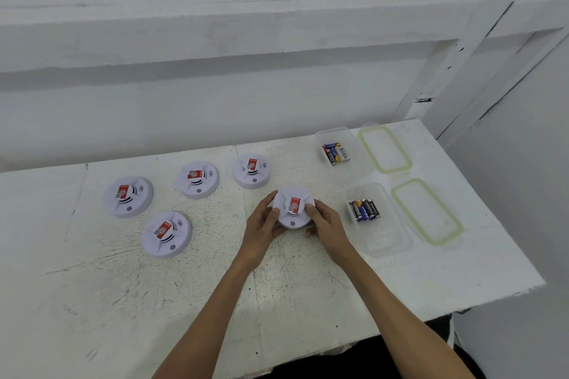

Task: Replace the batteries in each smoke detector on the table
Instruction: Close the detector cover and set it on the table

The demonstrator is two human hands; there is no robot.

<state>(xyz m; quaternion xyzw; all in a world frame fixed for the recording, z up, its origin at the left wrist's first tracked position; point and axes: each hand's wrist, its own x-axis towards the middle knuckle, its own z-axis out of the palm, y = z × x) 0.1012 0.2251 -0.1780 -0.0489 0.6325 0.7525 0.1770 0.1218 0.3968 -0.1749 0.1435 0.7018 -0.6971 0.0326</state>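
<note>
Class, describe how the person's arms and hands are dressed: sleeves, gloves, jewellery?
The left arm and right arm are bare to the picture's edge, no sleeves showing. The left hand and right hand wear no gloves; no watch, ring or bracelet is visible.

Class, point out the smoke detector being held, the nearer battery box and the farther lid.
held smoke detector [294, 205], head view, red label on top.
nearer battery box [385, 238], head view, bare clear floor.
farther lid [385, 149], head view, clear centre panel.
</note>
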